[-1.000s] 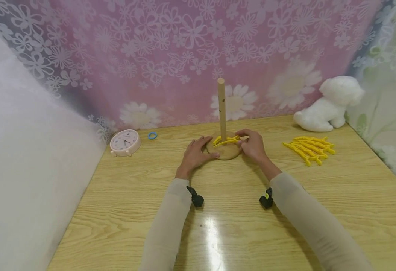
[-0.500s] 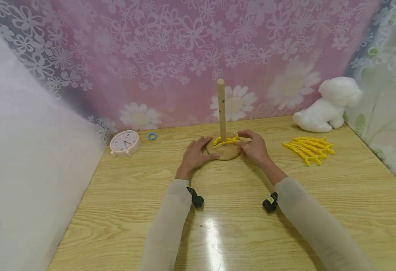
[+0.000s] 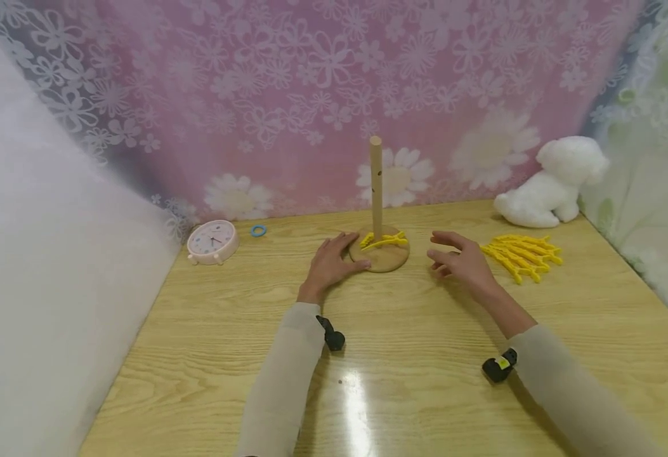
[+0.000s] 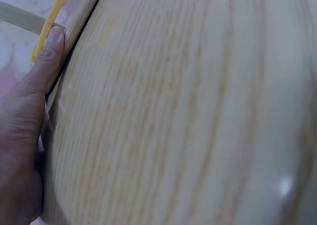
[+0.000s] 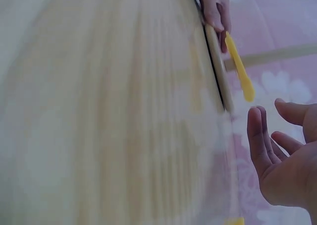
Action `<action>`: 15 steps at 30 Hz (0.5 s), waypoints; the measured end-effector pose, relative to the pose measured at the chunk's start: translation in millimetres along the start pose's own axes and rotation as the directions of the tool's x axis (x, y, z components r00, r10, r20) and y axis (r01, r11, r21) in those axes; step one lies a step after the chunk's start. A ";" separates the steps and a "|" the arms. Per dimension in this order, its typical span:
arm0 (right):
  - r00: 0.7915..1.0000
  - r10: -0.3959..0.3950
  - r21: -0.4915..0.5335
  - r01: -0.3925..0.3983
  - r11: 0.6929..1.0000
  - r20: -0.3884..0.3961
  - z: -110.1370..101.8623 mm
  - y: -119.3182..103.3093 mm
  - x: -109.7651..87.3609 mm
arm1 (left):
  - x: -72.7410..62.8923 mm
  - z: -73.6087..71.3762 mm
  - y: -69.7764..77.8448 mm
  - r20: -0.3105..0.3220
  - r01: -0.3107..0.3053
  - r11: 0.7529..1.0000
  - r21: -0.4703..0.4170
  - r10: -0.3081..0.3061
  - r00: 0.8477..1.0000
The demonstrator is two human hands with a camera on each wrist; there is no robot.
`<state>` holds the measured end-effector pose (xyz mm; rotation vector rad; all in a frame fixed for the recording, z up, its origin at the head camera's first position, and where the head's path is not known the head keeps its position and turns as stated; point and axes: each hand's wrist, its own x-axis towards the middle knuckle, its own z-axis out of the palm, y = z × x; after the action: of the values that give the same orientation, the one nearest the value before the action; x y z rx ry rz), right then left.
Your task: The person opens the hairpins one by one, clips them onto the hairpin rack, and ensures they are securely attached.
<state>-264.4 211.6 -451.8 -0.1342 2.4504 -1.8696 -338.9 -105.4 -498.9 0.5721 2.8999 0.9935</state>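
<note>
A wooden stand has a round base and an upright post with small dark holes. My left hand holds the base at its left edge, thumb over the near rim; its thumb also shows in the left wrist view. Around the foot of the post lie thin yellow plastic pieces with forked ends; how many is hard to tell. To the right of the base my right hand is in the air with loosely bent fingers and nothing in them. In the right wrist view a yellow piece sits beyond its fingertips.
More forked yellow pieces lie in a pile at the right. Behind them sits a white plush dog. On the left are a pink alarm clock and a blue ring. A flowered curtain hangs along the back edge.
My right hand has let go of the yellow piece on the base and drawn away to the right, toward the yellow pile. The left hand keeps its place on the base.
</note>
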 end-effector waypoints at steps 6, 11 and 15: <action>1.000 -0.014 -0.067 0.014 0.998 -0.008 -35.7 5.4 -20.5 | 1.0 1.3 1.4 -0.009 0.028 1.000 -0.011 -0.028 1.000; 0.999 -0.022 -0.116 0.019 0.993 -0.027 -60.7 8.7 -29.8 | 1.2 -0.1 2.0 -0.017 0.015 1.000 -0.001 -0.015 1.000; 0.999 -0.030 -0.143 0.025 0.989 -0.035 -81.1 13.5 -37.5 | 1.3 1.4 1.2 -0.011 0.008 1.000 -0.002 -0.008 1.000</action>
<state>-235.5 296.8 -443.7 -0.1416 2.6198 -1.7205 -339.6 -103.2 -499.2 0.5565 2.9082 1.0020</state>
